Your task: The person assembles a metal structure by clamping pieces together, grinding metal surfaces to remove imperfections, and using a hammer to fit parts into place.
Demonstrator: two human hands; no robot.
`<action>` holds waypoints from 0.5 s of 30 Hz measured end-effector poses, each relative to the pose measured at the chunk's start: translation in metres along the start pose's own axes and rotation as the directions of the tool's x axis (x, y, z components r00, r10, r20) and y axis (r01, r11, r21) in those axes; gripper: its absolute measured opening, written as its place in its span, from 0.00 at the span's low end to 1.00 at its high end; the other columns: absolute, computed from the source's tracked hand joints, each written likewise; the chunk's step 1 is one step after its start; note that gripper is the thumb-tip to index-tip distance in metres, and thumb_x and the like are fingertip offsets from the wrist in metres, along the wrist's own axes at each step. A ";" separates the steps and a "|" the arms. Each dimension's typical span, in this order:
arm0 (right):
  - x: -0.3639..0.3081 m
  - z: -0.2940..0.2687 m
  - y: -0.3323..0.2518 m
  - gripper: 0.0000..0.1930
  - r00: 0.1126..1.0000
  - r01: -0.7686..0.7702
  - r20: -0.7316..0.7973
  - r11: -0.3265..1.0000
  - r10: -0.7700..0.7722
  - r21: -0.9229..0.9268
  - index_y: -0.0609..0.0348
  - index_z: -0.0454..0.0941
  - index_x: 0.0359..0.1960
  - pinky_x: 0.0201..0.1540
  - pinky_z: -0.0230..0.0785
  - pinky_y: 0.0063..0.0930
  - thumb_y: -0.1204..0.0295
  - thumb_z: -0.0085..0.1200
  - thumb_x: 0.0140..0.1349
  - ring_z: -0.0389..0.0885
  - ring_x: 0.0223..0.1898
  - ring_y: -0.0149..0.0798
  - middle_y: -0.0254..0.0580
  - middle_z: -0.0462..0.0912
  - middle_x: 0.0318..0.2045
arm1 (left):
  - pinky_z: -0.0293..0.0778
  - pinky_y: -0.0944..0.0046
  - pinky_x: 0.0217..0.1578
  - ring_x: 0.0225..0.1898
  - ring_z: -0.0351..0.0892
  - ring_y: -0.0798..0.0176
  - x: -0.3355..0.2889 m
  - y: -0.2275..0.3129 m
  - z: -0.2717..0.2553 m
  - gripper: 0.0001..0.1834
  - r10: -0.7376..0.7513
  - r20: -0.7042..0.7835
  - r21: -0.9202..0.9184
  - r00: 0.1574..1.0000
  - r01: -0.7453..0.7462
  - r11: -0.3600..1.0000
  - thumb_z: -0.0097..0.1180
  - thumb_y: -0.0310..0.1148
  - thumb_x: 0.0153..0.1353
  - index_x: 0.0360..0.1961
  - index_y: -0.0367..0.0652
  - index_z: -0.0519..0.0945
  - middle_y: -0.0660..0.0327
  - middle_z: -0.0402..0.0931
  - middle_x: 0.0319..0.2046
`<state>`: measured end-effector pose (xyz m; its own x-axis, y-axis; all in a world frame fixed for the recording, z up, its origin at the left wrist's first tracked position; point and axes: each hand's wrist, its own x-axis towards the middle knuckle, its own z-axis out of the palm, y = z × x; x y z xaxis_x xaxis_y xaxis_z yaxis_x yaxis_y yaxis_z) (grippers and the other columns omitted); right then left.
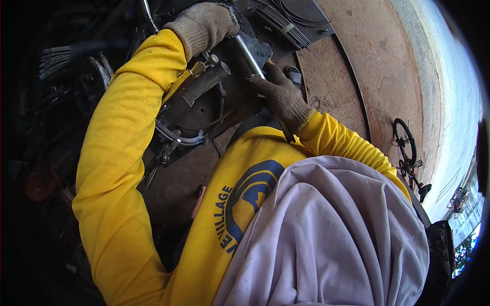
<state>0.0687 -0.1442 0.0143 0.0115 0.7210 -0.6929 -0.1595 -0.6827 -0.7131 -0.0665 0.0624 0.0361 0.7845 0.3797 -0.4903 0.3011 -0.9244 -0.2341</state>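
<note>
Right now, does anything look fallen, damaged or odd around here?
At the far right, the bicycle looks tipped sideways, but the ground slants with it, so the view's angle probably explains that. The gloved right hand shows a small pinkish spot at one fingertip, perhaps a worn-through hole; too small to be sure.

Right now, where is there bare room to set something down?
A bare patch of brown ground lies between the dark strip and the bicycle. Crowded: around your left hand, with tubes and a metal ring nearer you and bundled thin rods to its right.
</note>
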 end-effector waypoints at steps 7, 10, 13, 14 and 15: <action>0.011 0.005 0.020 0.42 0.995 0.070 -0.061 0.995 -0.074 -0.074 0.61 0.62 0.70 0.65 0.66 0.36 0.51 0.62 0.60 0.74 0.62 0.48 0.55 0.74 0.62 | 0.77 0.58 0.55 0.52 0.82 0.53 0.002 -0.003 0.010 0.18 0.007 -0.037 0.040 0.999 -0.005 0.999 0.55 0.26 0.62 0.52 0.58 0.83 0.57 0.83 0.49; 0.009 0.007 0.019 0.42 0.996 0.086 -0.004 0.995 -0.086 0.054 0.60 0.59 0.72 0.62 0.66 0.30 0.55 0.65 0.61 0.75 0.59 0.42 0.52 0.72 0.63 | 0.76 0.58 0.56 0.54 0.81 0.53 0.003 -0.004 0.004 0.20 -0.015 -0.008 -0.015 1.000 0.015 1.000 0.55 0.26 0.63 0.54 0.59 0.82 0.57 0.82 0.51; -0.001 0.010 0.004 0.40 0.998 0.043 -0.044 0.999 -0.042 0.018 0.59 0.62 0.71 0.63 0.65 0.30 0.56 0.64 0.61 0.75 0.59 0.42 0.51 0.73 0.62 | 0.76 0.58 0.57 0.54 0.81 0.52 0.002 0.000 0.000 0.21 -0.034 0.032 -0.038 0.999 0.035 0.999 0.54 0.25 0.63 0.55 0.60 0.81 0.57 0.81 0.52; -0.005 0.012 0.000 0.40 0.998 0.030 -0.063 0.999 -0.031 -0.031 0.59 0.62 0.71 0.64 0.65 0.33 0.55 0.63 0.61 0.75 0.60 0.46 0.53 0.74 0.62 | 0.76 0.58 0.57 0.54 0.81 0.52 0.001 0.000 -0.001 0.21 -0.034 0.035 -0.005 0.999 0.034 0.999 0.54 0.24 0.63 0.55 0.61 0.82 0.57 0.81 0.52; -0.006 0.012 -0.003 0.40 0.996 0.015 -0.085 0.997 -0.022 -0.078 0.59 0.61 0.71 0.66 0.65 0.35 0.54 0.62 0.61 0.75 0.62 0.49 0.55 0.74 0.62 | 0.76 0.58 0.57 0.54 0.81 0.52 0.002 0.001 -0.003 0.21 -0.034 0.032 -0.003 0.999 0.034 0.999 0.54 0.24 0.63 0.55 0.61 0.82 0.57 0.81 0.52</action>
<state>0.0569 -0.1456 0.0220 0.0989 0.7231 -0.6836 -0.0815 -0.6788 -0.7298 -0.0632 0.0619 0.0374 0.7561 0.4115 -0.5090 0.3292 -0.9112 -0.2477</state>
